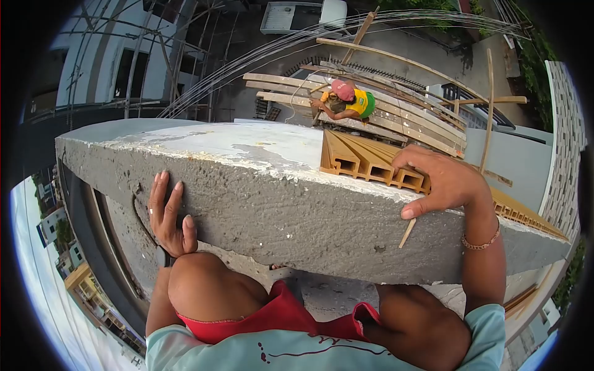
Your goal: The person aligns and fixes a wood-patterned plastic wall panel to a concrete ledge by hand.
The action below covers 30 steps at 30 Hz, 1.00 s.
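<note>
My left hand (pixel 166 216) rests on the rough grey concrete ledge (pixel 278 216), fingers stretched out and holding nothing. My right hand (pixel 448 179) is curled over the end of a tan fluted panel (pixel 356 151) with hollow channels, which lies on the ledge's white, flaking far side. Its index finger bends onto the panel's cut end, while the thumb presses the concrete edge just below. A thin wood sliver (pixel 407 234) shows under that thumb. More ribbed tan panel (pixel 526 213) appears beyond my right wrist.
Far below, a person in a yellow and green top (pixel 357 105) is on a platform of wooden planks (pixel 408 114). Cables (pixel 247 55) cross above a street with a parked white truck (pixel 303 17). Pole scaffolding (pixel 133 55) stands at left. My knees are against the ledge's near side.
</note>
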Each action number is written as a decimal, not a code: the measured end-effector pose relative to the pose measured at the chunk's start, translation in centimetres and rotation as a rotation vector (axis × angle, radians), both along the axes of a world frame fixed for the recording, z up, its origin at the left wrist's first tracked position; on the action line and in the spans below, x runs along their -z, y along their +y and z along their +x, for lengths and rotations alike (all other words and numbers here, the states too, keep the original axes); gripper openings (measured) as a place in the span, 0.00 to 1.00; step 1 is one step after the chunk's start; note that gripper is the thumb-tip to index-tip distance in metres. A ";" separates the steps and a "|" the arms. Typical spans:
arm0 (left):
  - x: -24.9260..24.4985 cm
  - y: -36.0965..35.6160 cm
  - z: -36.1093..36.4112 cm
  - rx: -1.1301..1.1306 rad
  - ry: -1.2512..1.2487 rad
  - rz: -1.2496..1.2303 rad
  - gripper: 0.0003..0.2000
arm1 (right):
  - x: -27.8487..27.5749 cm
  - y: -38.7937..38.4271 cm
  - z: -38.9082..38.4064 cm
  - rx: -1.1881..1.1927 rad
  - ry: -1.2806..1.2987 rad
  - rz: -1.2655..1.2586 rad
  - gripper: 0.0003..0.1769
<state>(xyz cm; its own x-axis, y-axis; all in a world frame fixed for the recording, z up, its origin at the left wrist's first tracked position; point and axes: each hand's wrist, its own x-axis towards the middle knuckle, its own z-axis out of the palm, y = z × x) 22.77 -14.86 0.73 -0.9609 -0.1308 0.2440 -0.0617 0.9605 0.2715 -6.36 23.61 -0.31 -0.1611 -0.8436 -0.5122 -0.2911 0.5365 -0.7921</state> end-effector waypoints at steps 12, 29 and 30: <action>0.3 -0.1 0.5 -0.063 0.005 0.025 0.21 | 0.0 0.1 0.3 0.015 0.012 -0.062 0.42; 0.5 0.2 0.1 -0.066 0.045 0.030 0.20 | -0.4 0.0 0.2 -0.027 0.001 -0.005 0.44; 0.5 0.2 0.1 -0.063 0.047 0.028 0.20 | -0.5 0.0 0.2 -0.026 0.000 -0.003 0.44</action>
